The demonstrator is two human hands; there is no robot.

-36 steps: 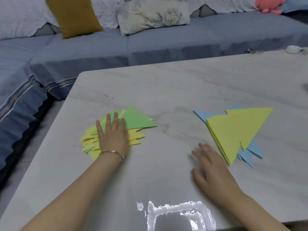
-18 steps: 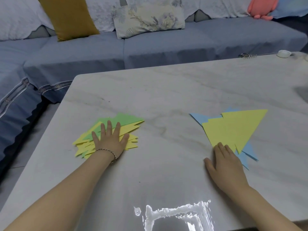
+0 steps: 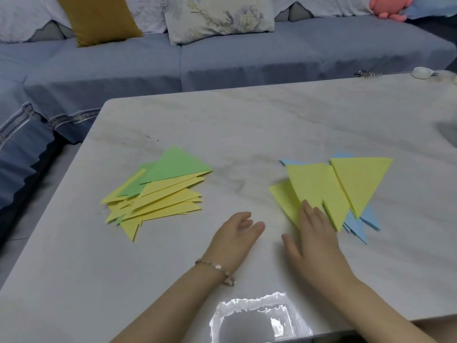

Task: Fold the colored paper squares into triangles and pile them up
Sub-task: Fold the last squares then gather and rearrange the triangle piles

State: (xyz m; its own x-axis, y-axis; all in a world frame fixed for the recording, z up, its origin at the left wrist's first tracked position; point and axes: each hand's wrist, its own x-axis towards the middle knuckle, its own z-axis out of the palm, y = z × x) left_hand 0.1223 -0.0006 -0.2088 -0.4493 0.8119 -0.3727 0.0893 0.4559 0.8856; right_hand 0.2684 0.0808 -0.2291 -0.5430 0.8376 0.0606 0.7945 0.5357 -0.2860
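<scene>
A loose pile of folded yellow and green triangles lies on the left of the marble table, a green triangle on top. On the right lie yellow triangles spread over blue triangles. My right hand lies flat with straight fingers, its fingertips on the near edge of the yellow triangles. My left hand, with a bracelet on the wrist, hovers relaxed just left of the right hand, apart from both piles and holding nothing.
A blue-grey sofa with a mustard cushion and a floral cushion runs behind the table. A small white round object and a metal item sit at the far right table edge.
My left hand left the left pile and moved right, near the right hand. My right hand slid onto the yellow triangles, which have fanned out leftward.
</scene>
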